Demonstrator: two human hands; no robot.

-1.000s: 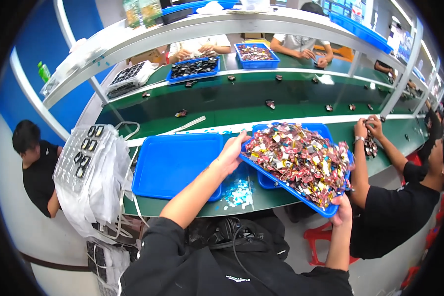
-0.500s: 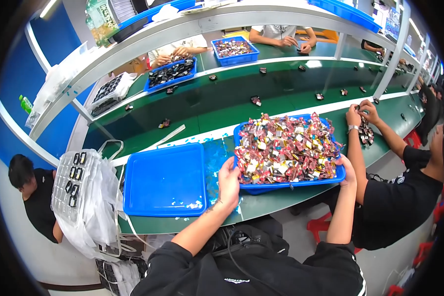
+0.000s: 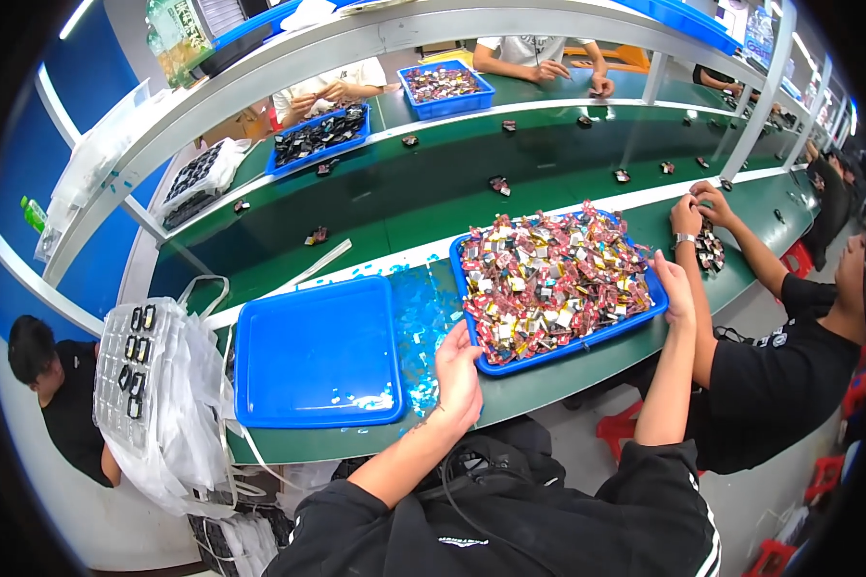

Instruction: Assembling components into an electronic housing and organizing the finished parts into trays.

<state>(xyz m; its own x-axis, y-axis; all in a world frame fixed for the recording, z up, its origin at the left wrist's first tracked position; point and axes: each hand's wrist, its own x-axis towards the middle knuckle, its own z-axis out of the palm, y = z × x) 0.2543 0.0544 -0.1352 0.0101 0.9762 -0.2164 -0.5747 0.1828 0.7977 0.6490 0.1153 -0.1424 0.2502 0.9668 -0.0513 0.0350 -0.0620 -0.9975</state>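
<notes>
Full tray (image 3: 587, 341) now set flat on bench, left hand (image 3: 459, 377) and right hand (image 3: 674, 287) fingers clamped on its ends

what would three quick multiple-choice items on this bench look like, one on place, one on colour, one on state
1. Where does the nearly empty blue tray lie relative to the full blue tray?
A. To its left
B. To its right
C. Stacked on top of it

2. What colour is the bench top?
A. Red
B. Green
C. White

3. How do the left hand and right hand stand?
A. Both in the lap
B. Both on the nearly empty tray
C. One at each side edge of the full tray

Answers:
1. A, it sits to the left with scattered blue bits between them.
2. B, the surface is green throughout.
3. C, each hand grips one side of the tray heaped with shiny small parts.
</notes>
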